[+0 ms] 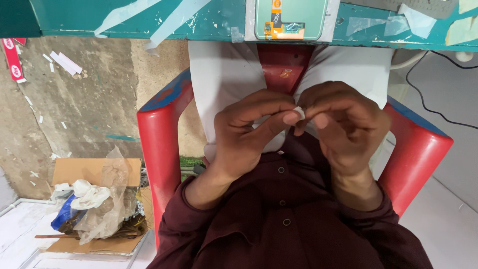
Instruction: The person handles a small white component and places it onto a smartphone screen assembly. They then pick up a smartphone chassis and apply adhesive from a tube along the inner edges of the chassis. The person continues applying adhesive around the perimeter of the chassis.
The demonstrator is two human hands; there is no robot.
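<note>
A green rectangular panel (pixel 291 19) with an orange strip lies on the teal desk (pixel 209 20) edge; a red label (pixel 12 59) lies on the floor at far left, a cardboard box (pixel 94 172) of crumpled wrappers below it. Over the lap, the left hand (pixel 244 134) and right hand (pixel 343 119) both pinch a tiny white scrap (pixel 298 112), grip closed.

Both hands raised close together over the lap, left hand (pixel 246 132) and right hand (pixel 343 122) curled, thumbs and forefingers pinched tip to tip.
</note>
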